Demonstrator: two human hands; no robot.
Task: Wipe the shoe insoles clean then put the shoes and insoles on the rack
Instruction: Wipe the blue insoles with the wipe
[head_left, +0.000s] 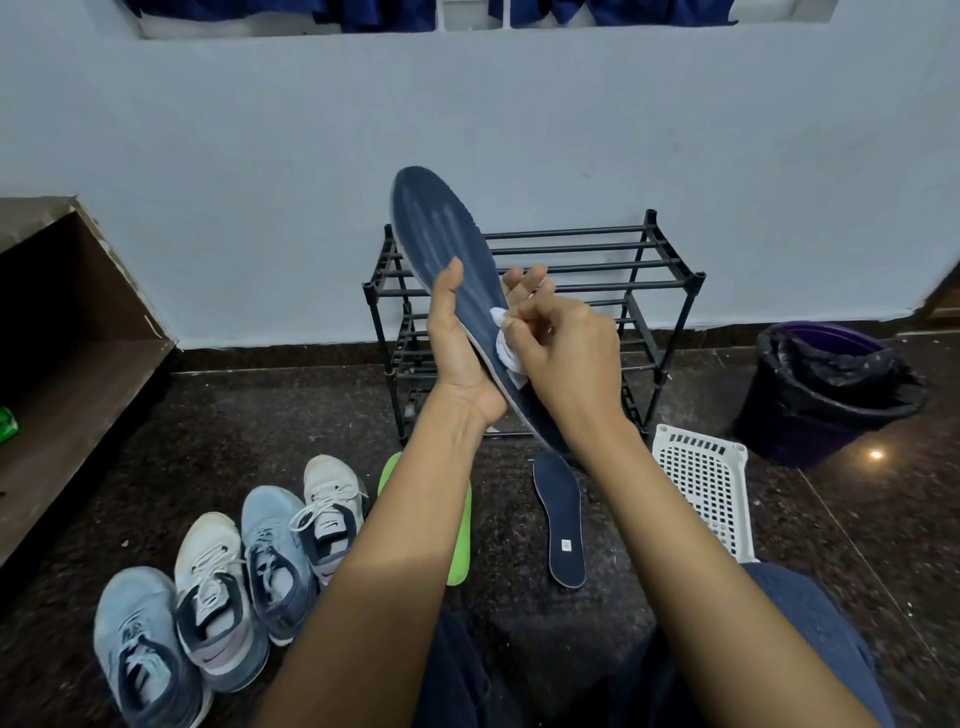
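My left hand (460, 343) grips a long navy insole (441, 234) held up in front of the black wire shoe rack (597, 270), toe end pointing up and left. My right hand (566, 358) pinches a small white wipe (506, 345) against the insole's middle. A second navy insole (561, 519) lies on the dark floor below, and a green insole (460, 535) lies partly hidden under my left forearm. Several sneakers (218, 587), light blue and white, stand in a row on the floor at lower left.
A white perforated basket (701, 483) sits right of the floor insole. A purple bin with a black liner (831, 389) stands at the far right. A brown wooden shelf unit (67, 332) fills the left side. The pale blue wall runs behind the rack.
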